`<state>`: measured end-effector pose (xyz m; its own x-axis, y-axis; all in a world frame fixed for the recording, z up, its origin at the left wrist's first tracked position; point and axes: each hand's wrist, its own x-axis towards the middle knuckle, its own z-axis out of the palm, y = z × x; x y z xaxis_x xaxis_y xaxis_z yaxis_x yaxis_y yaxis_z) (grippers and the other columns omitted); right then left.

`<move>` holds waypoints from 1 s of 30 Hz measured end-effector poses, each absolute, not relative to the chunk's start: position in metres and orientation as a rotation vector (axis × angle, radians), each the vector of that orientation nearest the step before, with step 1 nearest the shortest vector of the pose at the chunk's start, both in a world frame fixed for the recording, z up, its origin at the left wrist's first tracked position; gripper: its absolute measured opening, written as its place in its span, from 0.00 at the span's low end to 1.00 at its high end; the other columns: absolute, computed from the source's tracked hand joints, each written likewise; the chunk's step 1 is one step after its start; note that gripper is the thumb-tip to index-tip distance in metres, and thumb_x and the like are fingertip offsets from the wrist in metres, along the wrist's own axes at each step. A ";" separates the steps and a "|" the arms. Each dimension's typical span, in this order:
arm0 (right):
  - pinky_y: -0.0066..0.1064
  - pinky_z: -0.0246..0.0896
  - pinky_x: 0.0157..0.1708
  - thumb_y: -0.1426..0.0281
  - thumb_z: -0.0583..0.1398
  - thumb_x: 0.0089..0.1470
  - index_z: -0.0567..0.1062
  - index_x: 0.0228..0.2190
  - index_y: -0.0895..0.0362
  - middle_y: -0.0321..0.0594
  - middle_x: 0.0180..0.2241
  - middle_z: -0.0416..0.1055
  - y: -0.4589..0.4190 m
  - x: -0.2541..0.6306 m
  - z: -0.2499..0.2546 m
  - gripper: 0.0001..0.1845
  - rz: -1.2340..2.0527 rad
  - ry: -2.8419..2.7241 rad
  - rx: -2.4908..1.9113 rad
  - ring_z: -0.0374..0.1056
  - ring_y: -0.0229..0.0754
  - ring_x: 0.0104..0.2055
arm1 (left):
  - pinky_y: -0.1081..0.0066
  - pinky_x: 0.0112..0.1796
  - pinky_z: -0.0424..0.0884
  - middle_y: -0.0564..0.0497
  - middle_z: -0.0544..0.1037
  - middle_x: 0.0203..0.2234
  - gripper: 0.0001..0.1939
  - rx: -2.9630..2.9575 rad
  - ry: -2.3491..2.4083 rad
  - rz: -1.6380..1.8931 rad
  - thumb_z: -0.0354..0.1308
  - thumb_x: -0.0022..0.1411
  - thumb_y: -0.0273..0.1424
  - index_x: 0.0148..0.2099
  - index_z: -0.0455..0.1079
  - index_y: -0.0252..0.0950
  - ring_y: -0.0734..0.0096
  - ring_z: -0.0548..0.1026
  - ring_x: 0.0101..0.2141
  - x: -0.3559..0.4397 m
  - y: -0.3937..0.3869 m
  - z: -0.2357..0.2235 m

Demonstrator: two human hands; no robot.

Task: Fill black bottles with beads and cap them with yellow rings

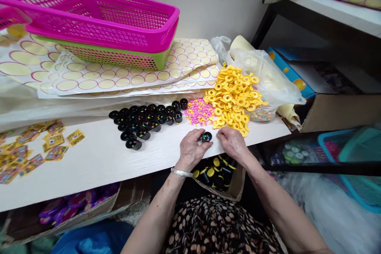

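The left hand point(192, 147) holds a small black cup point(206, 137) near the front edge of the table point(98, 158). The cup sits between the tips of its fingers, one tip at the far-left side of the rim and the thumb along the near side, so the grip closes around the wall and leaves the mouth open. That mouth faces up, with small coloured bits showing inside; whether the base touches the table I cannot tell.

The right hand point(235, 143) is just to the right of the cup, apart from it, with a narrow gap of white tabletop between. Its fingers are bunched close together, the tips pointing toward the cup; whether they pinch anything I cannot tell.

Just beyond the cup lies a spread of pink and yellow beads point(199, 111), and behind the right hand rises a heap of yellow ring-shaped pieces point(235, 95). To the left, well apart from the fingers, a cluster of similar cups point(149, 117) stands in rough rows, many with coloured bits inside. Below the hands, a carton point(239, 186) holds black containers and yellow round pieces.
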<state>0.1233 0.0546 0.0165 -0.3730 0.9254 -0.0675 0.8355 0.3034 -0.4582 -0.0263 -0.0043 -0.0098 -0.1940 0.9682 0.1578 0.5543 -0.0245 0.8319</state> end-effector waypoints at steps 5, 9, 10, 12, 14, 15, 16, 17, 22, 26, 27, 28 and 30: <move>0.30 0.49 0.26 0.69 0.52 0.54 0.73 0.27 0.57 0.45 0.26 0.71 0.061 0.117 0.017 0.11 0.508 -2.465 -1.764 0.66 0.43 0.29 | 0.70 0.38 0.67 0.52 0.73 0.32 0.12 1.619 1.711 1.114 0.62 0.49 0.30 0.38 0.70 0.38 0.70 0.70 0.35 -0.030 -0.006 -0.009; 0.30 0.48 0.25 0.70 0.52 0.54 0.72 0.27 0.56 0.45 0.26 0.70 0.062 0.115 0.016 0.10 0.470 -2.470 -1.783 0.65 0.44 0.29 | 0.70 0.37 0.66 0.53 0.73 0.31 0.11 1.634 1.713 1.109 0.63 0.48 0.31 0.37 0.70 0.38 0.70 0.70 0.34 -0.030 -0.006 -0.007; 0.30 0.48 0.25 0.70 0.51 0.54 0.72 0.27 0.56 0.44 0.26 0.70 0.062 0.116 0.016 0.10 0.477 -2.451 -1.779 0.65 0.44 0.29 | 0.70 0.37 0.66 0.53 0.73 0.30 0.11 1.631 1.716 1.109 0.64 0.48 0.31 0.37 0.70 0.38 0.70 0.70 0.34 -0.029 -0.006 -0.007; 0.30 0.49 0.26 0.70 0.50 0.55 0.71 0.25 0.57 0.43 0.25 0.70 0.060 0.119 0.016 0.12 0.516 -2.400 -1.753 0.65 0.43 0.30 | 0.71 0.36 0.66 0.53 0.72 0.29 0.11 1.619 1.720 1.121 0.64 0.48 0.32 0.36 0.70 0.38 0.70 0.69 0.33 -0.029 -0.007 -0.008; 0.29 0.50 0.27 0.71 0.49 0.55 0.71 0.25 0.57 0.41 0.24 0.68 0.057 0.123 0.016 0.13 0.577 -2.361 -1.680 0.64 0.41 0.29 | 0.71 0.36 0.66 0.53 0.72 0.29 0.12 1.610 1.723 1.139 0.65 0.47 0.33 0.36 0.70 0.37 0.70 0.69 0.33 -0.029 -0.007 -0.009; 0.28 0.51 0.28 0.71 0.49 0.55 0.70 0.25 0.57 0.40 0.24 0.68 0.056 0.124 0.015 0.12 0.596 -2.352 -1.630 0.64 0.40 0.30 | 0.71 0.36 0.66 0.53 0.73 0.30 0.13 1.610 1.727 1.144 0.65 0.47 0.33 0.37 0.70 0.37 0.70 0.69 0.33 -0.028 -0.007 -0.010; 0.28 0.52 0.29 0.71 0.50 0.55 0.71 0.26 0.57 0.39 0.25 0.68 0.054 0.126 0.014 0.11 0.593 -2.350 -1.582 0.64 0.40 0.30 | 0.71 0.36 0.66 0.53 0.73 0.30 0.14 1.612 1.731 1.145 0.65 0.46 0.33 0.38 0.70 0.37 0.70 0.70 0.34 -0.028 -0.006 -0.010; 0.28 0.52 0.30 0.71 0.51 0.54 0.71 0.27 0.57 0.40 0.27 0.68 0.052 0.126 0.013 0.10 0.565 -2.353 -1.544 0.64 0.40 0.31 | 0.70 0.36 0.66 0.53 0.73 0.31 0.15 1.616 1.735 1.142 0.65 0.46 0.33 0.38 0.70 0.38 0.69 0.70 0.34 -0.028 -0.006 -0.011; 0.29 0.53 0.31 0.74 0.51 0.53 0.69 0.27 0.56 0.41 0.31 0.66 0.042 0.123 0.008 0.08 0.392 -2.345 -1.441 0.63 0.41 0.34 | 0.70 0.37 0.65 0.53 0.73 0.31 0.13 1.664 1.722 1.119 0.64 0.49 0.33 0.38 0.70 0.38 0.69 0.69 0.35 -0.028 -0.006 -0.010; 0.29 0.55 0.34 0.75 0.50 0.54 0.69 0.29 0.56 0.40 0.31 0.66 0.040 0.118 0.014 0.09 0.444 -2.287 -1.296 0.63 0.40 0.35 | 0.70 0.37 0.65 0.53 0.73 0.30 0.11 1.705 1.725 1.103 0.63 0.49 0.34 0.37 0.70 0.38 0.69 0.69 0.35 -0.027 -0.007 -0.007; 0.29 0.55 0.34 0.75 0.50 0.53 0.70 0.30 0.56 0.40 0.31 0.67 0.041 0.117 0.015 0.09 0.432 -2.293 -1.315 0.63 0.41 0.35 | 0.70 0.37 0.65 0.53 0.73 0.30 0.11 1.710 1.731 1.094 0.63 0.50 0.34 0.37 0.70 0.38 0.69 0.69 0.35 -0.027 -0.007 -0.006; 0.29 0.55 0.34 0.76 0.51 0.52 0.70 0.30 0.56 0.40 0.31 0.67 0.042 0.117 0.015 0.09 0.413 -2.298 -1.355 0.63 0.41 0.35 | 0.70 0.37 0.65 0.53 0.73 0.30 0.11 1.712 1.735 1.086 0.63 0.50 0.34 0.37 0.70 0.38 0.69 0.69 0.35 -0.027 -0.007 -0.006; 0.30 0.55 0.33 0.76 0.52 0.50 0.70 0.30 0.56 0.40 0.31 0.67 0.046 0.118 0.013 0.08 0.403 -2.288 -1.437 0.63 0.41 0.34 | 0.70 0.37 0.65 0.53 0.73 0.30 0.11 1.702 1.740 1.088 0.63 0.49 0.33 0.37 0.70 0.38 0.69 0.69 0.35 -0.027 -0.007 -0.005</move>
